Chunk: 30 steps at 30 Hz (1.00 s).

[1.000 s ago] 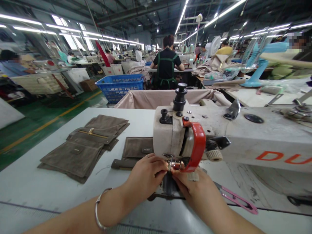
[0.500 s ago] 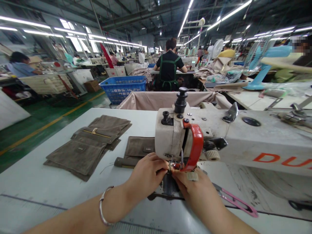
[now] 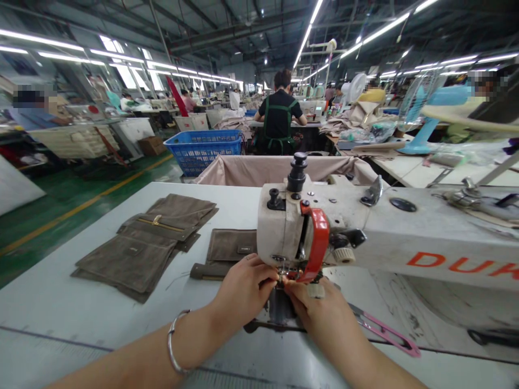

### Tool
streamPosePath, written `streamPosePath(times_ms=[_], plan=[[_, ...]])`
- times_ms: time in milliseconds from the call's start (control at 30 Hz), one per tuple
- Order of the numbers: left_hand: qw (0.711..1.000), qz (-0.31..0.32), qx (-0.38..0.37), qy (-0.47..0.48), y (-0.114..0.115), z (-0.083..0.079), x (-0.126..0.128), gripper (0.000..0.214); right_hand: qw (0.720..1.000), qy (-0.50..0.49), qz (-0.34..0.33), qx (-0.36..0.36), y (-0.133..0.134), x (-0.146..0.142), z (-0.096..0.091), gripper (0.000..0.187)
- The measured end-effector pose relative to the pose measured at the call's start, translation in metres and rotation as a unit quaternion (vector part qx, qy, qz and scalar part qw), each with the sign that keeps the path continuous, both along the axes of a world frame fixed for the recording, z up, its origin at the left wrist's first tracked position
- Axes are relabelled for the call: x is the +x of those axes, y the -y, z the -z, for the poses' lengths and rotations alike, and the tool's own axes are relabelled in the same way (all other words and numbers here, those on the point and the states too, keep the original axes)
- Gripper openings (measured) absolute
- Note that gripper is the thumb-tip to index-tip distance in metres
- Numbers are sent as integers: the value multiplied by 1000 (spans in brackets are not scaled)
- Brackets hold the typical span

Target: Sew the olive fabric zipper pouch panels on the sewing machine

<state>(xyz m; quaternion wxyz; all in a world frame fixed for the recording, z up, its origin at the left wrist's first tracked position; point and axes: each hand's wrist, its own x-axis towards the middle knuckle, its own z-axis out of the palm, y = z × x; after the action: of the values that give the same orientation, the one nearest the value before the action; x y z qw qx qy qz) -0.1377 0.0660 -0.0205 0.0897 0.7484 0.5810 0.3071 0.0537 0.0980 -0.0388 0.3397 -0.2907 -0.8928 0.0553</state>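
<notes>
My left hand [image 3: 247, 283], with a silver bangle on the wrist, is closed in a pinch just left of the needle of a white sewing machine [image 3: 279, 216]. My right hand [image 3: 320, 305] is closed too, its fingertips at the needle from the right, below the red guard [image 3: 318, 243]. What the fingertips pinch is too small and hidden to make out. Behind my left hand lies a brown fabric piece [image 3: 227, 246] with a small label and a zipper along its near edge, partly hidden by the machine head and my hand.
Stacked brown fabric pieces [image 3: 130, 259], one with a brass zipper, lie on the table at left. Pink-handled thread snips [image 3: 389, 335] rest right of my right hand. Beyond the table are a cloth-lined bin [image 3: 243, 168], a blue basket [image 3: 203, 148] and a co-worker [image 3: 280, 113] facing away.
The view has shifted slightly, so the machine appears a little further left. Both hands keep nearly the same pose at the needle.
</notes>
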Motion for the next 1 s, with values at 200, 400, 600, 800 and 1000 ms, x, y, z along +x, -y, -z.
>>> streamPosePath(times_ms=[200, 400, 600, 800, 1000], plan=[[1000, 10, 21, 7, 1, 6, -4, 22, 999, 26, 35, 4, 4, -7, -6, 16], [1000, 7, 10, -22, -4, 27, -16, 14, 995, 69, 65, 15, 1, -15, -3, 11], [997, 10, 4, -81, -11, 22, -22, 17, 997, 42, 61, -5, 2, -12, -7, 13], [977, -12, -95, -190, 54, -13, -37, 88, 998, -41, 9, -53, 5, 10, -9, 23], [977, 36, -125, -170, 193, -16, -82, 59, 996, -60, -44, -48, -4, 35, 2, 22]])
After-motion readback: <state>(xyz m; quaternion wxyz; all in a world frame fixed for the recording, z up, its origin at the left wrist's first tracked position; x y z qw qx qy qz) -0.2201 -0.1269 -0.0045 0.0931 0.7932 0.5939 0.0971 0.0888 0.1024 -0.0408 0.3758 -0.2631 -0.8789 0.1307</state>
